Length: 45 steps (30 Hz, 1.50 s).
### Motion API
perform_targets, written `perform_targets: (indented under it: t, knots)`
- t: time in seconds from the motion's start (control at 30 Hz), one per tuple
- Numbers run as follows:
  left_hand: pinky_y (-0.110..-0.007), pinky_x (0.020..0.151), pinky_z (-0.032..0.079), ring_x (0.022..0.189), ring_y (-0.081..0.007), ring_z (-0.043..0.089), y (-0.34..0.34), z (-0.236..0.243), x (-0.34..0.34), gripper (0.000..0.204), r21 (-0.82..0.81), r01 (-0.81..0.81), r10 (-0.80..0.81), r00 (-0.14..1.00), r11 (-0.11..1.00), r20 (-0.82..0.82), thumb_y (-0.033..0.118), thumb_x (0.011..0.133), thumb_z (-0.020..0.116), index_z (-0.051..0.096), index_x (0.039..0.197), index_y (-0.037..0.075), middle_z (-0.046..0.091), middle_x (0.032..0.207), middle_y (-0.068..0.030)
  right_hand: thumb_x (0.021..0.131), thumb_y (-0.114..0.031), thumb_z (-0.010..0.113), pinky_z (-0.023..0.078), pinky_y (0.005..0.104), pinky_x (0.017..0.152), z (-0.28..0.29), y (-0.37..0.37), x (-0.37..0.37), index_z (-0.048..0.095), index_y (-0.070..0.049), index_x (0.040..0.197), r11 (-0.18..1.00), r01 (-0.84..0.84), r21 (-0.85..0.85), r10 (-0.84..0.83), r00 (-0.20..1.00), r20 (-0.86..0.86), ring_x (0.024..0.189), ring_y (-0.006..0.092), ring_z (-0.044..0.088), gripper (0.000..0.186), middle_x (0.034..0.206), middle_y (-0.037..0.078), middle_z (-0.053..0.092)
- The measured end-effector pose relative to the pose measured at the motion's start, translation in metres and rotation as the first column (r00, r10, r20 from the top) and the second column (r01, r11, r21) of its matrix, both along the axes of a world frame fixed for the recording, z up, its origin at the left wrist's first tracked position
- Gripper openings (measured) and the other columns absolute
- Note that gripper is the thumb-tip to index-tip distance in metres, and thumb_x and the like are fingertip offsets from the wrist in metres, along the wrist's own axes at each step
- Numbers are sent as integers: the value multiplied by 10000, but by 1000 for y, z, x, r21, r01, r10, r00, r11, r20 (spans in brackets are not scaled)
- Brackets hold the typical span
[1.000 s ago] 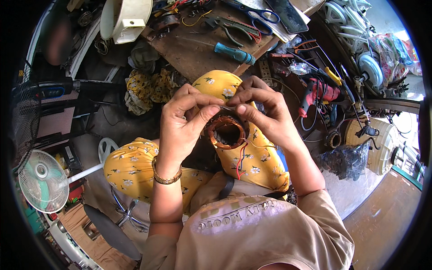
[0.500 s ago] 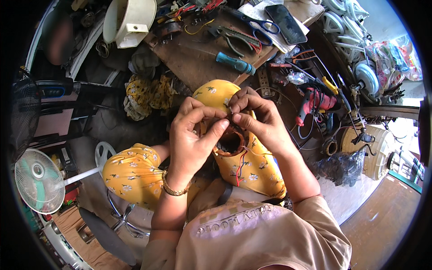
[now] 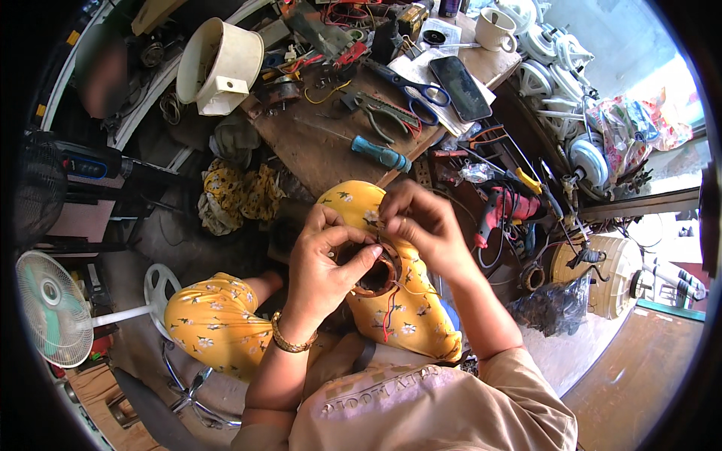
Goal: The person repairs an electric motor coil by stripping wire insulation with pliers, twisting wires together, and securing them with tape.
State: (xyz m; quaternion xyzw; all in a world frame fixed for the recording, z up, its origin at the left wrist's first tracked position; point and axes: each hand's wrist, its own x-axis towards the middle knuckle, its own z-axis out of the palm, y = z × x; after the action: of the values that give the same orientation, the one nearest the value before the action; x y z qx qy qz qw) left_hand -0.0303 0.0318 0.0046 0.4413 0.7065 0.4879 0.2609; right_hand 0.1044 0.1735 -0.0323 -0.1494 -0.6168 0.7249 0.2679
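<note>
A round motor stator (image 3: 391, 270) with copper-coloured windings rests on my yellow floral-clad lap (image 3: 406, 327). Red and blue lead wires (image 3: 389, 312) trail from its near side. My left hand (image 3: 322, 259) is closed at the stator's far left rim, thumb and forefinger pinched on what looks like a thin wire. Just right of it, my right hand (image 3: 423, 225) is raised slightly above the rim, its thumb and forefinger pinched together at the same thin strand. The fingertips mostly cover the wire, and my left hand hides part of the stator.
Ahead, a wooden bench (image 3: 301, 143) carries a blue-handled screwdriver (image 3: 382, 154), pliers (image 3: 380, 120), scissors (image 3: 427, 101), a phone (image 3: 460, 90) and a mug (image 3: 495, 30). A red power tool (image 3: 508, 210) lies to the right. A white fan (image 3: 53, 301) stands at left.
My right hand has lifted a little away from my left, opening a small gap between them. The view has tilted, so the bench and stator sit lower in the picture.
</note>
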Motion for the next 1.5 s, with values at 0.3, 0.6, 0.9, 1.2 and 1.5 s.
perform_targets:
  t: [0.3, 0.6, 0.9, 1.2, 1.5]
  knots:
    - [-218, 621, 347, 721, -55, 431, 1, 1, 0, 110, -13, -1, 2, 994, 1000, 108, 113, 799, 812, 740, 830, 36, 492, 878, 25, 875, -230, 674, 502, 474, 813, -52, 158, -69, 687, -67, 920, 219, 77, 973, -729, 675, 111, 954, 374, 617, 170, 1005, 149, 672]
    - [-241, 655, 404, 759, -88, 500, 4, 0, -3, 94, 8, 16, -16, 1000, 1000, 3, 73, 792, 801, 729, 826, 24, 529, 883, -7, 899, -268, 651, 530, 487, 720, -49, 141, -92, 669, -71, 963, 414, -26, 910, -513, 819, 257, 830, 399, 673, 208, 844, 184, 690]
    - [-226, 650, 402, 801, -91, 508, 1, 2, -1, 96, -54, -1, 8, 991, 999, 133, 20, 783, 791, 709, 828, 0, 501, 893, -14, 1005, -140, 562, 378, 275, 563, -104, 78, 60, 574, 17, 812, 757, 600, 260, -640, 760, 110, 631, 78, 483, 249, 694, 1, 559]
    - [-223, 651, 398, 763, -78, 501, 2, 4, -2, 117, -48, 54, -48, 992, 997, 117, 13, 789, 770, 666, 832, -19, 495, 896, -10, 816, -304, 735, 518, 486, 930, -345, -107, 262, 609, -72, 1241, 969, -214, 125, -97, 135, 986, 1084, 424, 631, 500, 1202, 228, 621]
    - [-281, 731, 450, 827, -151, 561, 4, 6, 3, 111, -68, 4, -2, 999, 998, 33, 18, 739, 790, 704, 807, 6, 553, 837, -52, 861, -261, 687, 543, 479, 806, -310, -20, 169, 715, -71, 1071, 949, -72, 308, -265, 350, 899, 891, 381, 698, 284, 915, 193, 723]
